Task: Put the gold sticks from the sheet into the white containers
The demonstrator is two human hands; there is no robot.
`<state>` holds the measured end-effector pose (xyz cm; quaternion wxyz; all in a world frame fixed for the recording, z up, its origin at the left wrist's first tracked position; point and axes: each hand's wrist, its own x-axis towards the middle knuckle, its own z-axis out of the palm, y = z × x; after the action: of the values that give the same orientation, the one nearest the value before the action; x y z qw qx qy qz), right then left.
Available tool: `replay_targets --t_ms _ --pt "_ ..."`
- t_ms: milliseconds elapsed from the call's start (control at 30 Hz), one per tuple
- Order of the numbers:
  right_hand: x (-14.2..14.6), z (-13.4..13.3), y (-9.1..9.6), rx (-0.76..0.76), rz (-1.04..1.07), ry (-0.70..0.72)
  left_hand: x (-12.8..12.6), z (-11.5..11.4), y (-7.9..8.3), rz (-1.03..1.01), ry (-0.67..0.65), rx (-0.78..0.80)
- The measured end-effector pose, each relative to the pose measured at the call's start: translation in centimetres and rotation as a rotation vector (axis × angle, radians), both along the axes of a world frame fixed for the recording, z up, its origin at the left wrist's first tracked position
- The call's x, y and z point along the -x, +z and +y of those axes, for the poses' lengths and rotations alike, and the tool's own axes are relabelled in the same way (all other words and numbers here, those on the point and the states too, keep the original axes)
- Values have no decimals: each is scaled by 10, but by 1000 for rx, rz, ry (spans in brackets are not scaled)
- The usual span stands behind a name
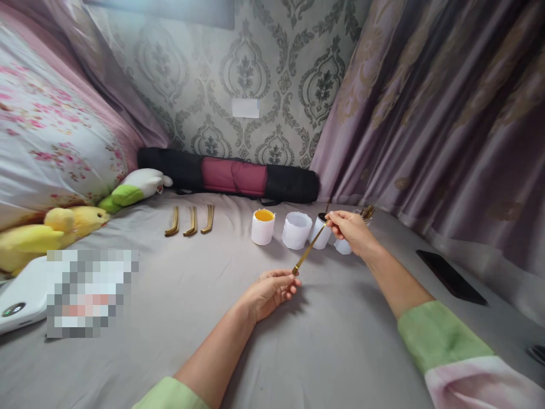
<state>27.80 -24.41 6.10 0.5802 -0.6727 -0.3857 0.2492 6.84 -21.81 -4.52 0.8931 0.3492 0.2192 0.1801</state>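
A slender gold stick [310, 247] slants between my two hands above the grey sheet; I cannot tell its exact kind. My left hand [275, 291] pinches its lower end, palm partly turned up. At the upper end, the fingertips of my right hand [349, 228] are closed on it. Just behind stand white-wrapped containers: one with a yellow-orange inside [263, 228], a wider pale one [297, 232] and one with a dark top [320, 234]. Another container [343, 246], partly hidden by my right hand, sits below more gold sticks [367, 212].
Three bundles of bent gold sticks [192, 221] lie to the left. A long black and maroon bag [234, 176] rests against the wall. Plush toys [80, 220], a white device [23, 295] and a blurred-out item are at left; a dark phone-like slab [450, 276] lies right.
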Motion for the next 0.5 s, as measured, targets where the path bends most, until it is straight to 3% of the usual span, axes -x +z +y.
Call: replay_targets --t_ms 267,500 --pt "-22 -5 28 -115 -18 -123 4 6 5 4 105 126" --pt "-49 -9 58 -188 -66 -244 4 11 2 -22 116 199"
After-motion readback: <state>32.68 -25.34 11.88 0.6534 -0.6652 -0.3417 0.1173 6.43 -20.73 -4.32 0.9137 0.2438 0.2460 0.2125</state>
